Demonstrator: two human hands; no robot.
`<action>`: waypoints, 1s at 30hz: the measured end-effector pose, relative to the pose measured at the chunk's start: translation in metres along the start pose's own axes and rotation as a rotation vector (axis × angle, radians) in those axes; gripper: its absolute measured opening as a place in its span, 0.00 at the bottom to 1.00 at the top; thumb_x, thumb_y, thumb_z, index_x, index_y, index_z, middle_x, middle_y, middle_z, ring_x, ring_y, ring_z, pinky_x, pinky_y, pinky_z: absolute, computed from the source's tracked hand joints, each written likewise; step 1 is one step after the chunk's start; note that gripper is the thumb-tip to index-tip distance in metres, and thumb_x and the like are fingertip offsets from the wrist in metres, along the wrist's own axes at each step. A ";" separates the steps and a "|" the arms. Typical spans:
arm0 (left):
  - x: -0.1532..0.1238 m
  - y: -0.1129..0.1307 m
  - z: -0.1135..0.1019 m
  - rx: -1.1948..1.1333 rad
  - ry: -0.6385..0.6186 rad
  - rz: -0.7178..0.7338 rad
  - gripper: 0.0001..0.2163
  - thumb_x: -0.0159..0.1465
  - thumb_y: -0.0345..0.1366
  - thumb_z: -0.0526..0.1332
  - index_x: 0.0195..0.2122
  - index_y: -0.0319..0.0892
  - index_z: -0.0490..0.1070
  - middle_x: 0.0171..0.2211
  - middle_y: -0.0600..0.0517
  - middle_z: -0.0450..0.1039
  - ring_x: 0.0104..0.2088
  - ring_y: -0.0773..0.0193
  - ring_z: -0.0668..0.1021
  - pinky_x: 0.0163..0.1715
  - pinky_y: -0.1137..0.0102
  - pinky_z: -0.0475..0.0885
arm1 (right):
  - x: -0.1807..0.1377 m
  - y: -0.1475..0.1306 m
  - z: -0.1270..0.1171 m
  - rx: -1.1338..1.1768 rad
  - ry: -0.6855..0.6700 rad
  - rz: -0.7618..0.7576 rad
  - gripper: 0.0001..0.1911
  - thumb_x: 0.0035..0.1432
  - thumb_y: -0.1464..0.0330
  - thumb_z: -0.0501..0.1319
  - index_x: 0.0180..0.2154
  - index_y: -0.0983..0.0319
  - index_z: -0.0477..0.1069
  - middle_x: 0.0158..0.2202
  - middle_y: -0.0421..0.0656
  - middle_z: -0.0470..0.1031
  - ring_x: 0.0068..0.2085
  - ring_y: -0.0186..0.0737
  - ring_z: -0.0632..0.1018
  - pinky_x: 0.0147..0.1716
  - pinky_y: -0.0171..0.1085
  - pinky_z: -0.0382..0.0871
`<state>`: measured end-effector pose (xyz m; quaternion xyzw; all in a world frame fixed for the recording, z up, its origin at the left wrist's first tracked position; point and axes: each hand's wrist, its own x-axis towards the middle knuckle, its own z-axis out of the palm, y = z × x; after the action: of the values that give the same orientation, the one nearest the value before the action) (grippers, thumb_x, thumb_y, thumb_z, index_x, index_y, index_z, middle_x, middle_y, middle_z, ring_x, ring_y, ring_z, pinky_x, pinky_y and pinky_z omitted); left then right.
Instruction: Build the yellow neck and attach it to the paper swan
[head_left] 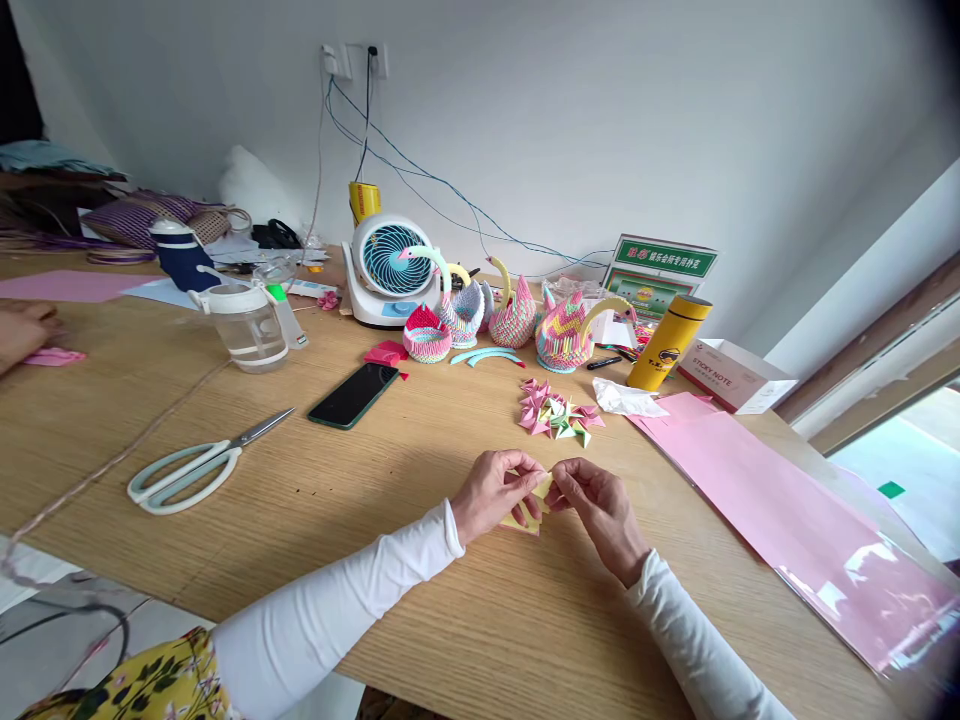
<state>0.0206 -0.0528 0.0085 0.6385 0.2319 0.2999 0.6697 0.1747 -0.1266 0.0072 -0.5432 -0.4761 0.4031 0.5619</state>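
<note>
Between my two hands is a small piece of yellow paper (543,487). My left hand (501,492) pinches it from the left, fingers curled over it. From the right, my right hand (596,505) grips its edge between thumb and forefinger. Below my left fingers, more yellow paper (521,524) with a pinkish edge lies on the wooden table (420,580). Just beyond my hands sits a loose pile of folded paper pieces (556,412) in pink, yellow and green.
White-handled scissors (187,475) and a phone (354,395) lie to the left. Behind stand several folded-paper swans (514,310), a fan (390,265) and a water jug (247,325). Pink sheets (757,490) and a yellow bottle (667,345) are at right. Another person's hand (26,330) rests far left.
</note>
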 end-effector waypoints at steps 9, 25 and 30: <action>0.001 0.003 0.002 -0.163 -0.011 -0.061 0.21 0.52 0.47 0.71 0.37 0.37 0.67 0.32 0.51 0.73 0.24 0.66 0.80 0.20 0.74 0.75 | 0.001 -0.002 -0.002 0.120 0.065 0.011 0.21 0.53 0.51 0.66 0.32 0.63 0.74 0.25 0.42 0.73 0.26 0.37 0.74 0.26 0.35 0.71; 0.000 0.005 0.002 -0.186 -0.027 -0.047 0.22 0.52 0.46 0.71 0.39 0.37 0.68 0.37 0.47 0.75 0.30 0.62 0.82 0.23 0.72 0.77 | -0.001 -0.002 -0.007 0.005 -0.046 -0.078 0.17 0.56 0.56 0.67 0.38 0.62 0.74 0.27 0.41 0.74 0.27 0.36 0.75 0.27 0.35 0.71; -0.001 0.006 0.003 -0.114 -0.024 -0.029 0.21 0.56 0.51 0.67 0.37 0.36 0.69 0.35 0.48 0.73 0.27 0.64 0.81 0.19 0.75 0.76 | 0.000 0.002 -0.006 -0.010 -0.015 -0.062 0.17 0.56 0.56 0.67 0.36 0.63 0.72 0.23 0.40 0.73 0.24 0.35 0.74 0.26 0.35 0.69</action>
<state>0.0213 -0.0560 0.0144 0.5996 0.2156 0.2953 0.7119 0.1807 -0.1280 0.0058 -0.5280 -0.4987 0.3874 0.5678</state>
